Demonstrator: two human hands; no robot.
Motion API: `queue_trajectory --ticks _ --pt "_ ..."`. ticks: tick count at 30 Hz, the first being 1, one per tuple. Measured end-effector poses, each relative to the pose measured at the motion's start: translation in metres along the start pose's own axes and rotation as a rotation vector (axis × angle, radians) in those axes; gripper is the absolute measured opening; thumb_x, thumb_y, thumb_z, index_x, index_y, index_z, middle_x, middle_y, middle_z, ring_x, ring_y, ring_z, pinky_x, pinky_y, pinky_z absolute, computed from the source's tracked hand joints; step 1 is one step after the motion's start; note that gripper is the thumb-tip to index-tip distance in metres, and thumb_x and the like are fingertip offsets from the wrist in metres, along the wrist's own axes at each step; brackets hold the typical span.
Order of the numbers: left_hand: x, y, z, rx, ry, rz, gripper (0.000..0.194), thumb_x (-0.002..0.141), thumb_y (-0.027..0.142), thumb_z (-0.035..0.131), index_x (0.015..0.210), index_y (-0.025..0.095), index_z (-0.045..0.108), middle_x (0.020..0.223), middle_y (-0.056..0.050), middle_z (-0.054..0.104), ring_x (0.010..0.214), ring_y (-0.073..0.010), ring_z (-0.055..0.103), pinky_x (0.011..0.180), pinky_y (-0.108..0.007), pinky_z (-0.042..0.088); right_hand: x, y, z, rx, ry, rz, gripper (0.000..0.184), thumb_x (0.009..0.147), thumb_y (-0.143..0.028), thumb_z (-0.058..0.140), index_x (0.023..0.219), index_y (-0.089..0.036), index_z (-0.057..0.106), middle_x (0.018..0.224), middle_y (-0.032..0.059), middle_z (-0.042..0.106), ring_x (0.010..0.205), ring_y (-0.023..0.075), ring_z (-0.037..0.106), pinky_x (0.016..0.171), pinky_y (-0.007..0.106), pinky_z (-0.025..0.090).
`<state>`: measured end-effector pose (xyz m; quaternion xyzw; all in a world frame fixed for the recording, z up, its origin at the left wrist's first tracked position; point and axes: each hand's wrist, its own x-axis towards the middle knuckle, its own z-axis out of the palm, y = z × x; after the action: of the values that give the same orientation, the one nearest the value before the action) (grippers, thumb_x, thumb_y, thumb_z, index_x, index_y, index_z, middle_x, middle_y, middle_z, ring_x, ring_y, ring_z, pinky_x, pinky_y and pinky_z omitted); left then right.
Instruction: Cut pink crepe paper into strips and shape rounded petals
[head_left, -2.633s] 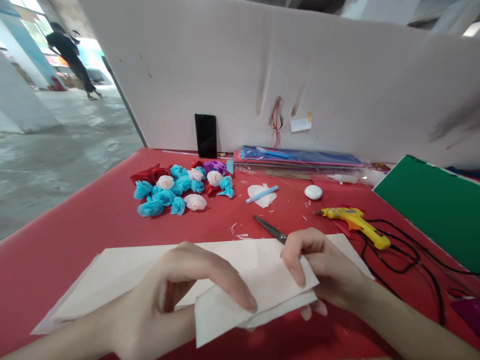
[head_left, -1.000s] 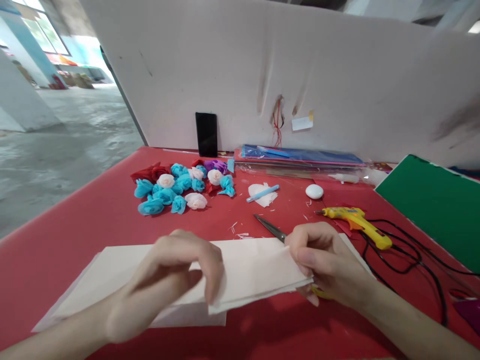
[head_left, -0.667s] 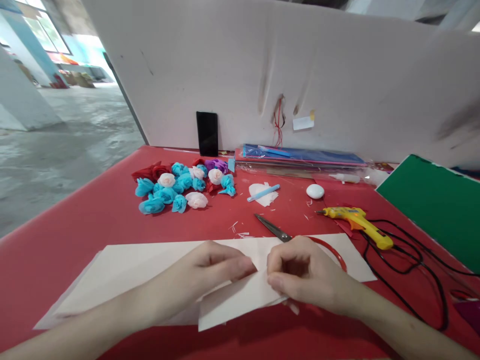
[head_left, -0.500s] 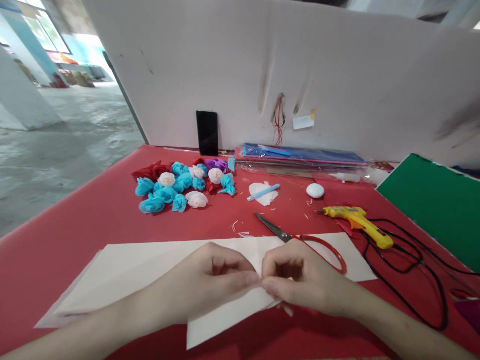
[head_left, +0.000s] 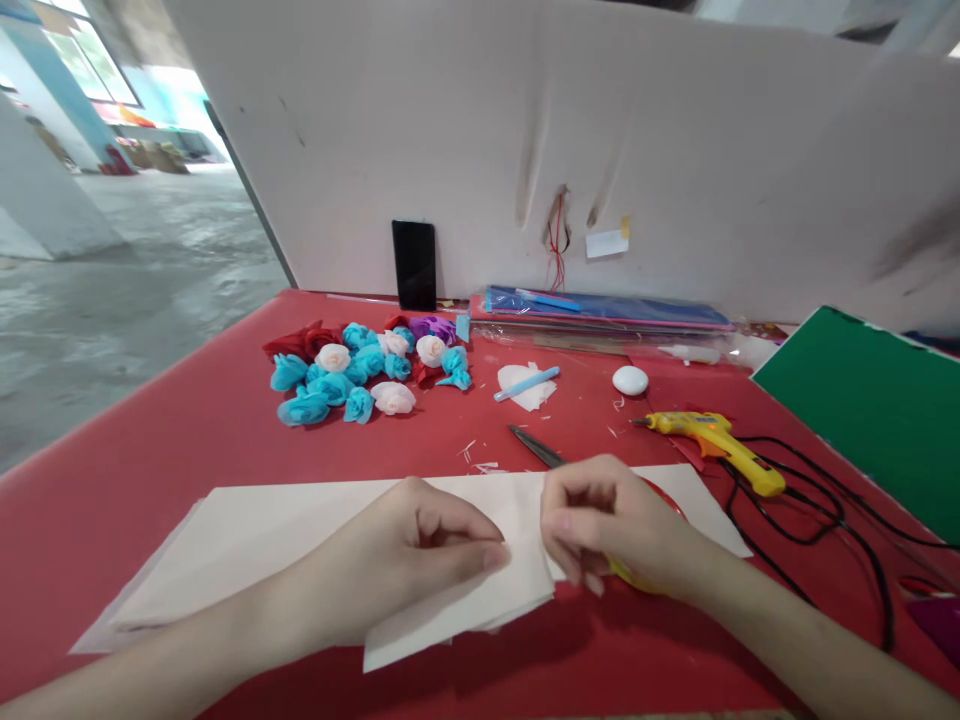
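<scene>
Folded paper [head_left: 499,592]: one piece, above loose sheets [head_left: 300,515], at least two, flat on the table [head_left: 187,430]
Pale pink flowers [head_left: 394,398]: four, at 11 o'clock from the left hand [head_left: 435,545], among blue flowers [head_left: 304,410] too overlapped to count
Scissors [head_left: 536,446]: one pair, blades pointing to 10 o'clock, handles partly hidden by the right hand [head_left: 600,525]
Glue gun [head_left: 705,445]: one, yellow, at the right hand's 2 o'clock
Left grip: thumb and fingers pinching the folded paper, which lies at that hand's 4 o'clock
Right fingers: curled just beside the paper, which lies at 8 o'clock; cannot tell whether they touch it
Change: a moment ago both hands met on the paper; now a gap parts them, and the scissors' red loop is more covered
</scene>
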<state>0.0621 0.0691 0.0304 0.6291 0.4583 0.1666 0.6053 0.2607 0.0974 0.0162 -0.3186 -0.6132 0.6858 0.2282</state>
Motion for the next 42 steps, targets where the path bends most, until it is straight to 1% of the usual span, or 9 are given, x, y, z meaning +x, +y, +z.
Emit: queue_trajectory --ticks 3,9,18,23,27,32,35,39,42 --pt "0.001 -0.002 0.000 0.003 0.004 -0.021 0.029 0.080 0.036 0.051 0.062 0.014 0.060 0.052 0.006 0.035 0.047 -0.0069 0.024 0.042 -0.020 0.019 0.002 0.001 0.001 -0.103 0.114 -0.028 0.027 0.083 -0.028 0.045 0.059 -0.017 0.043 0.050 -0.0055 0.047 0.040 0.0044 0.038 0.039 0.015 0.029" --pt "0.003 -0.013 0.001 0.050 0.023 0.035 0.035 0.081 0.042 0.050 0.065 0.014 0.062 0.053 0.005 0.032 0.050 -0.0080 0.024 0.044 -0.021 0.019 -0.003 -0.004 0.017 -0.472 0.021 -0.028 0.029 0.084 -0.028 0.051 0.059 -0.016 0.047 0.050 -0.0059 0.043 0.049 0.0060 0.039 0.047 0.017 0.028" --pt "-0.001 0.003 0.002 0.040 0.016 -0.007 0.026 0.082 0.032 0.050 0.065 0.014 0.061 0.050 0.007 0.034 0.045 -0.0056 0.021 0.040 -0.020 0.017 -0.007 -0.008 0.005 -0.370 -0.007 0.003 0.037 0.085 -0.031 0.051 0.052 -0.015 0.044 0.041 -0.0070 0.040 0.040 0.0042 0.041 0.041 0.016 0.028" --pt "-0.001 -0.001 -0.006 -0.003 0.043 -0.003 0.025 0.080 0.034 0.055 0.066 0.015 0.061 0.050 0.007 0.032 0.047 -0.0060 0.020 0.041 -0.019 0.016 -0.005 -0.008 -0.009 -0.132 0.034 -0.021 0.037 0.083 -0.037 0.052 0.054 -0.015 0.047 0.042 -0.0060 0.041 0.037 0.0042 0.036 0.036 0.016 0.024" --pt "-0.002 0.004 -0.014 -0.064 0.041 -0.014 0.017 0.076 0.028 0.060 0.065 0.016 0.063 0.051 0.007 0.046 0.043 -0.0048 0.034 0.042 -0.016 0.024 -0.002 -0.008 -0.017 -0.069 0.079 -0.045 0.039 0.079 -0.038 0.057 0.050 -0.016 0.042 0.041 -0.0081 0.032 0.034 0.0040 0.032 0.034 0.017 0.022" --pt "-0.004 0.011 -0.020 -0.143 -0.080 -0.133 0.016 0.076 0.027 0.059 0.063 0.018 0.059 0.044 0.009 0.048 0.032 -0.0051 0.048 0.047 -0.015 0.037 -0.002 -0.006 -0.022 -0.120 -0.016 -0.048 0.039 0.081 -0.037 0.054 0.051 -0.016 0.040 0.043 -0.0075 0.033 0.037 0.0042 0.034 0.036 0.017 0.026" --pt "-0.004 0.005 -0.021 -0.118 -0.100 -0.131 0.018 0.077 0.031 0.059 0.063 0.019 0.059 0.043 0.009 0.049 0.030 -0.0049 0.048 0.043 -0.013 0.036 -0.002 -0.006 -0.025 -0.190 -0.081 0.002 0.033 0.082 -0.034 0.054 0.056 -0.015 0.046 0.048 -0.0070 0.036 0.040 0.0039 0.036 0.039 0.015 0.029" --pt "-0.003 -0.005 -0.017 -0.118 -0.132 -0.104 0.018 0.078 0.032 0.058 0.064 0.020 0.061 0.042 0.009 0.048 0.031 -0.0052 0.048 0.043 -0.013 0.036 -0.002 -0.010 -0.018 -0.272 -0.187 0.093 0.021 0.081 -0.034 0.056 0.080 -0.014 0.061 0.061 -0.0040 0.049 0.053 0.0060 0.044 0.048 0.015 0.037" --pt "-0.002 -0.006 -0.014 -0.117 -0.155 -0.103 0.018 0.078 0.031 0.057 0.065 0.020 0.061 0.043 0.009 0.049 0.031 -0.0052 0.047 0.043 -0.013 0.037 -0.003 -0.009 -0.008 -0.205 -0.283 0.192 0.027 0.083 -0.037 0.054 0.072 -0.013 0.058 0.054 -0.0039 0.051 0.050 0.0061 0.044 0.049 0.015 0.038"
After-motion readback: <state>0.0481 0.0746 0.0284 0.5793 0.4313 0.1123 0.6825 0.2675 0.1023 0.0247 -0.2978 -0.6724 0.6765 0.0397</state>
